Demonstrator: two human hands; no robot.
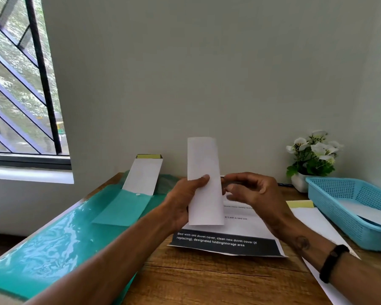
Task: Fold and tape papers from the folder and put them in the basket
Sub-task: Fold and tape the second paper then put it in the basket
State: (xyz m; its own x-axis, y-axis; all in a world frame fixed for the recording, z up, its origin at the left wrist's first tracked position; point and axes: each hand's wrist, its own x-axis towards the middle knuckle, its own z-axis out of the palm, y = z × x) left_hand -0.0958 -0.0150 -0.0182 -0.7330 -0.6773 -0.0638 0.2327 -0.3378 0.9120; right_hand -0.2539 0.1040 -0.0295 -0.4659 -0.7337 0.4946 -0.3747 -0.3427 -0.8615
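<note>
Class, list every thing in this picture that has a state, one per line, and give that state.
folded paper: folded narrow, held upright above the table
left hand: grips the folded paper
right hand: fingers curled beside the paper; what it holds cannot be told
green folder: lying open
blue basket: holds white paper
printed sheet: flat on the table

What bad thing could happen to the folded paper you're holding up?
The left hand grips the folded paper only near its lower half, so the tall top could flop or spring open before any tape goes on. The basket sits far right, past the right hand, so the paper might drop on the way.
</note>
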